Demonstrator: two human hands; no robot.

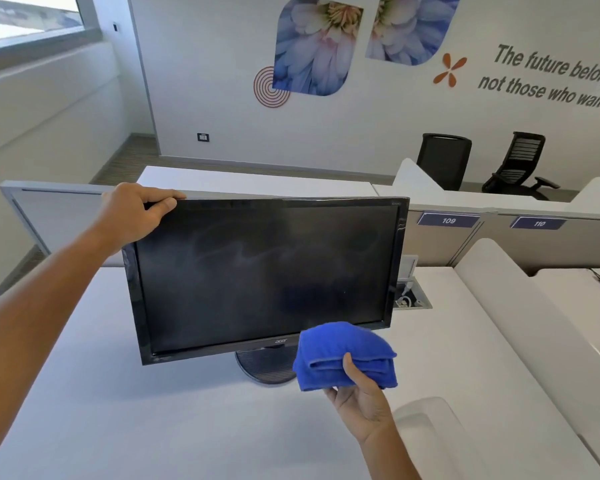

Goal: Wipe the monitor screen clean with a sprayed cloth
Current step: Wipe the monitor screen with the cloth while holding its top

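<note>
- Nearest the camera, the person's right hand [361, 400] is pinching a folded blue cloth [343, 355] between thumb and fingers, holding it just below the lower right corner of the monitor [264, 271], apart from the glass.
- Reaching across, the left hand [142, 209] is curling its fingers over the monitor's top left corner, thumb on the front bezel, steadying it.
- Standing on its round stand [267, 367] on the white desk [118, 393], the monitor is tilting slightly clockwise, its dark screen showing pale smears across the middle.
- Risks, as judged: the smears are likely drying into streaks if the cloth is passing over only part of the screen; hard pressure from the cloth is liable to flex the panel or rock the stand if the left hand is easing off; the thumb on the bezel is possibly leaving fresh prints near the glass; a too-wet cloth could be dripping towards the lower bezel.
- Readable writing: "acer" on the lower bezel; "109" [448, 220] and "110" [538, 223] on partition tags; the wall text [548, 77] is reading "The future belongs" and "not those who wait", cut off at the frame edge.
</note>
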